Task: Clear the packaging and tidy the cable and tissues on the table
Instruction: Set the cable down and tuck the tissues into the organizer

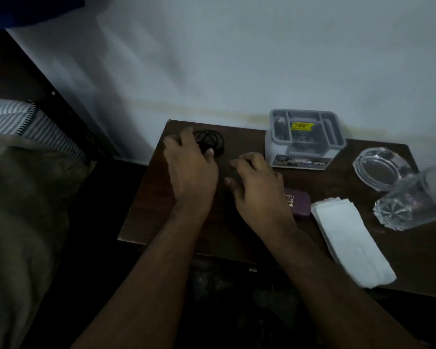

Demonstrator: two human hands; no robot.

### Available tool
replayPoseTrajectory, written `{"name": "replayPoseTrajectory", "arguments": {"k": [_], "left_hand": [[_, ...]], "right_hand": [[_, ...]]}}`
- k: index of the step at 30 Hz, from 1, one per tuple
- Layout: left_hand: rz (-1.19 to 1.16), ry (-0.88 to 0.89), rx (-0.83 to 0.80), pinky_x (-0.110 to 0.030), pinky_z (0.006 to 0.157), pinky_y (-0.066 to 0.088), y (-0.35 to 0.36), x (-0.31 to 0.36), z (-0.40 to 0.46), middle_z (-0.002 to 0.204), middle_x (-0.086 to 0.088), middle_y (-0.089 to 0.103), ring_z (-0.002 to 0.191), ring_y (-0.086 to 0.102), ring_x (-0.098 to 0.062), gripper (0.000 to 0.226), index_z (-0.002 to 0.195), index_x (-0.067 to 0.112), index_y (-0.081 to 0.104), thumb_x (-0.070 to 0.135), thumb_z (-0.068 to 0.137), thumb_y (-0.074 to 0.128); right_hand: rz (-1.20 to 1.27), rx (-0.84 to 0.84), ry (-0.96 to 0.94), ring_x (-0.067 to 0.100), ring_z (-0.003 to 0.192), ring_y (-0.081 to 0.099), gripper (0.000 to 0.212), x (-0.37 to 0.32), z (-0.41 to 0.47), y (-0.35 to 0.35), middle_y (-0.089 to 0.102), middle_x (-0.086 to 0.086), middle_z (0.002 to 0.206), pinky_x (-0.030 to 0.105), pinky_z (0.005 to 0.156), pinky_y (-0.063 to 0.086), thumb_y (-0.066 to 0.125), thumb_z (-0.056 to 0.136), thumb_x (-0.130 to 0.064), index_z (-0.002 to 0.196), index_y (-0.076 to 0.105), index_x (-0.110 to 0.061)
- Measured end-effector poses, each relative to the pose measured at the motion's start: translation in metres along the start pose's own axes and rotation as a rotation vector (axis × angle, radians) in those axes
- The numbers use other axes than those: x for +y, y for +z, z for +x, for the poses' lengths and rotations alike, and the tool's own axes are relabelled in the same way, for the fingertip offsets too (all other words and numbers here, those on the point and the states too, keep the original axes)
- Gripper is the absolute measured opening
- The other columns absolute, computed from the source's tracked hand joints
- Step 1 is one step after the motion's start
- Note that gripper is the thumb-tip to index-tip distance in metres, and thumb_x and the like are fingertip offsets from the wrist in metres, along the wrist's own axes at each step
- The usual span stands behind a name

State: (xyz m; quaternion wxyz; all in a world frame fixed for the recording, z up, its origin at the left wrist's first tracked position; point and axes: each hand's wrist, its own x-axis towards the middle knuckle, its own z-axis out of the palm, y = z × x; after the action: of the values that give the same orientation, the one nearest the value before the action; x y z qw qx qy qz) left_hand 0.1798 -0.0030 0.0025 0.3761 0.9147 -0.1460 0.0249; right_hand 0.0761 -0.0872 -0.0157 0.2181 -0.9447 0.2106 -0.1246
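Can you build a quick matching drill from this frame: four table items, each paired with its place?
Items:
1. coiled black cable
2. grey plastic organiser box with a yellow sticker
3. stack of white folded tissues
4. clear glass ashtray

Places:
A. near the table's front right edge
B. back left corner, by the left hand
C. far right, behind a clear tumbler
D. against the wall, mid table

Pairs: 1-B, 2-D, 3-A, 4-C
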Motion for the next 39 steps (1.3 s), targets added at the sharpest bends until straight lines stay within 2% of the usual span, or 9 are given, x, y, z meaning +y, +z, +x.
{"name": "replayPoseTrajectory", "arguments": {"k": [3, 7, 11, 14, 18, 21, 26, 33, 39], "left_hand": [[-0.027, 0.002, -0.14, -0.042, 0.117, 0.035, -0.001, -0.014, 0.029, 0.157, -0.018, 0.033, 0.145, 0.036, -0.036, 0.072, 0.16, 0.018, 0.032, 0.027, 0.097, 0.068], [-0.039, 0.036, -0.321, -0.036, 0.123, 0.023, 0.011, -0.029, 0.053, 0.171, -0.013, 0.02, 0.158, 0.02, -0.029, 0.066, 0.163, 0.018, 0.023, 0.028, 0.106, 0.054], [-0.066, 0.124, -0.329, -0.022, 0.114, 0.029, 0.017, -0.034, 0.07, 0.162, -0.012, 0.043, 0.15, 0.039, -0.02, 0.051, 0.158, 0.014, 0.037, 0.027, 0.11, 0.046], [-0.083, 0.118, -0.309, -0.007, 0.096, 0.035, 0.023, -0.04, 0.077, 0.148, -0.009, 0.06, 0.133, 0.056, -0.013, 0.045, 0.152, 0.016, 0.049, 0.025, 0.108, 0.05], [-0.149, 0.067, -0.227, 0.001, 0.09, 0.034, 0.031, -0.039, 0.082, 0.136, -0.007, 0.069, 0.126, 0.064, -0.015, 0.035, 0.137, 0.013, 0.065, 0.021, 0.103, 0.061], [-0.2, 0.024, -0.192, -0.009, 0.095, 0.041, 0.037, -0.035, 0.083, 0.126, -0.006, 0.075, 0.117, 0.069, -0.013, 0.029, 0.126, 0.011, 0.073, 0.019, 0.098, 0.067], [-0.181, -0.002, -0.184, 0.011, 0.069, 0.036, 0.044, -0.029, 0.085, 0.109, -0.005, 0.079, 0.082, 0.062, 0.001, 0.022, 0.112, 0.009, 0.079, 0.012, 0.091, 0.075], [-0.149, -0.052, -0.162, -0.027, 0.089, 0.059, 0.046, -0.025, 0.082, 0.101, -0.004, 0.079, 0.09, 0.073, -0.013, 0.015, 0.104, 0.011, 0.082, 0.015, 0.091, 0.076], [-0.166, -0.047, -0.091, -0.032, 0.09, 0.061, 0.048, -0.008, 0.078, 0.106, -0.002, 0.08, 0.092, 0.074, -0.016, 0.019, 0.111, 0.017, 0.08, 0.02, 0.094, 0.073]], "right_hand": [[0.057, 0.044, 0.008, 0.025, 0.133, 0.05, 0.043, -0.014, 0.026, 0.007, 0.051, 0.002, 0.147, 0.043, 0.106, 0.042, 0.048, 0.104, -0.04, 0.142, 0.054, -0.021], [0.002, 0.001, 0.059, 0.027, 0.144, 0.041, 0.058, -0.027, 0.057, 0.025, 0.04, 0.006, 0.162, 0.045, 0.112, 0.031, 0.039, 0.107, -0.042, 0.159, 0.029, -0.02], [0.023, -0.073, 0.108, 0.036, 0.145, 0.038, 0.058, -0.027, 0.084, 0.042, 0.031, 0.016, 0.165, 0.05, 0.112, 0.036, 0.034, 0.109, -0.035, 0.162, 0.019, -0.019], [0.054, -0.069, 0.131, 0.036, 0.139, 0.047, 0.051, -0.02, 0.1, 0.049, 0.046, 0.017, 0.156, 0.045, 0.108, 0.043, 0.037, 0.109, -0.026, 0.158, 0.033, -0.015], [0.098, -0.009, 0.145, 0.032, 0.115, 0.064, 0.03, -0.014, 0.112, 0.048, 0.069, 0.013, 0.125, 0.045, 0.092, 0.054, 0.047, 0.106, -0.021, 0.126, 0.065, -0.008], [0.106, -0.003, 0.184, 0.033, 0.103, 0.066, 0.026, -0.011, 0.117, 0.045, 0.071, 0.014, 0.112, 0.044, 0.085, 0.055, 0.05, 0.104, -0.021, 0.114, 0.071, -0.01], [0.118, 0.01, 0.165, 0.03, 0.101, 0.066, 0.024, -0.003, 0.117, 0.04, 0.071, 0.013, 0.111, 0.045, 0.087, 0.054, 0.051, 0.101, -0.013, 0.114, 0.071, -0.009], [0.115, -0.011, 0.135, 0.031, 0.112, 0.062, 0.03, -0.005, 0.105, 0.033, 0.064, 0.013, 0.124, 0.047, 0.092, 0.053, 0.054, 0.1, -0.013, 0.129, 0.064, -0.012], [0.01, -0.157, 0.144, 0.039, 0.134, 0.046, 0.073, -0.005, 0.1, 0.027, 0.03, 0.016, 0.158, 0.051, 0.104, 0.049, 0.05, 0.1, -0.006, 0.162, 0.016, -0.022]]}}
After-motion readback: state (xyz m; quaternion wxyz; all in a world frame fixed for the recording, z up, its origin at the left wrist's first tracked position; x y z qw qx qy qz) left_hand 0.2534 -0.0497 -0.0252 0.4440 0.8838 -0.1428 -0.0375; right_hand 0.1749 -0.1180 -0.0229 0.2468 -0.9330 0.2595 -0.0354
